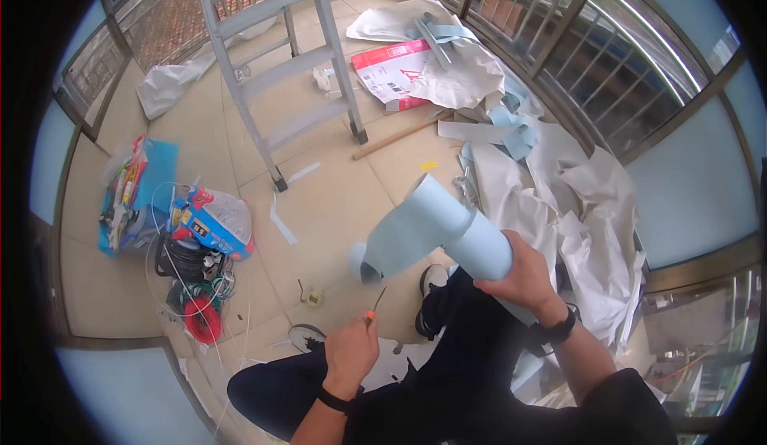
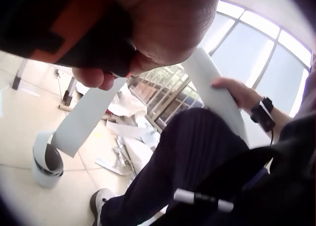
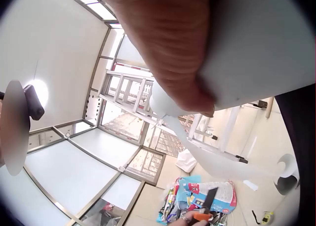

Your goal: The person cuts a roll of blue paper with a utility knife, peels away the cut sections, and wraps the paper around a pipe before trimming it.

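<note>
My right hand grips a light blue roll of sheet material, fingers wrapped round its near end above my right thigh. From the roll's far part a wide strip hangs away to the left and ends in a tight curl. My left hand holds a utility knife with an orange and black handle. Its dark blade is out and points up, just below the curled end and apart from it in the head view.
A metal stepladder stands ahead. On the left floor lie tool bags and a red container; a tape measure is nearer. Crumpled white sheeting, a wooden stick and a flattened box spread along the right.
</note>
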Available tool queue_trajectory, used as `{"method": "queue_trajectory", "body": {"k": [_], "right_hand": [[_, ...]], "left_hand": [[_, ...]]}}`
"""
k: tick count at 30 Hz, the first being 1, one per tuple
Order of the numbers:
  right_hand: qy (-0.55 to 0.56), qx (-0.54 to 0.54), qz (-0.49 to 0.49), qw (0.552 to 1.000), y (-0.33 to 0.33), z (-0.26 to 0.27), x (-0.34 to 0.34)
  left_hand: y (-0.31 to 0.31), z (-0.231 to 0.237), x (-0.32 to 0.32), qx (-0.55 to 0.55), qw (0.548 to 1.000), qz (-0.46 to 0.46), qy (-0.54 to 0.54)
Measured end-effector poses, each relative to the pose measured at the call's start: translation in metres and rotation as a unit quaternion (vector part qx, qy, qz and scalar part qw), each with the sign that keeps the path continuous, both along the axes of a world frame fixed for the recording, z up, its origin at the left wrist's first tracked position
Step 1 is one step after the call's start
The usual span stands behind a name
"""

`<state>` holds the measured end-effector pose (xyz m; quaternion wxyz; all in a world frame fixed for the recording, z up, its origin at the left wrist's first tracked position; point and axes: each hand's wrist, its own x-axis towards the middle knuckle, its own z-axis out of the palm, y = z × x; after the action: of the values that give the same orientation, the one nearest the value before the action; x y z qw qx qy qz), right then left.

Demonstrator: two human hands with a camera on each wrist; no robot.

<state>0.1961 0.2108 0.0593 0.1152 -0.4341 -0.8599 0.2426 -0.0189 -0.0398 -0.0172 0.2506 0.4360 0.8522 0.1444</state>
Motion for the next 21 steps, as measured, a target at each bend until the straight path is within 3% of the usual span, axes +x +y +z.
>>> {"method": "queue_trajectory", "body": {"k": [1,3,5,7,8,10,13,21], "right_hand": [[0.004,-0.004,0.005,1.000,-0.002,0.000,-0.006],[0.006,0.005,0.022,1.000,-0.005,0.002,-0.010],[0.002,0.013,0.041,0.999,-0.009,0.004,-0.010],[-0.004,0.017,0.046,0.999,-0.012,0.007,-0.013],[-0.004,0.018,0.049,0.999,-0.013,0.006,-0.013],[0.002,0.029,0.061,0.998,-0.013,0.005,-0.010],[0.006,0.015,0.056,0.998,-0.014,0.005,-0.006],[-0.004,0.088,0.067,0.994,-0.020,-0.009,-0.006]], "left_hand": [[0.000,0.010,-0.002,0.000,1.000,0.000,0.003],[0.010,0.027,-0.006,0.239,0.971,0.030,-0.008],[0.032,0.042,-0.019,0.378,0.925,0.030,-0.009],[0.057,0.058,-0.029,0.386,0.912,0.081,-0.115],[0.067,0.053,-0.037,0.387,0.911,0.084,-0.114],[0.085,0.036,-0.054,0.279,0.898,0.109,-0.324],[0.089,0.042,-0.064,0.251,0.874,0.095,-0.405],[0.080,0.093,-0.072,0.292,0.827,0.066,-0.475]]}}
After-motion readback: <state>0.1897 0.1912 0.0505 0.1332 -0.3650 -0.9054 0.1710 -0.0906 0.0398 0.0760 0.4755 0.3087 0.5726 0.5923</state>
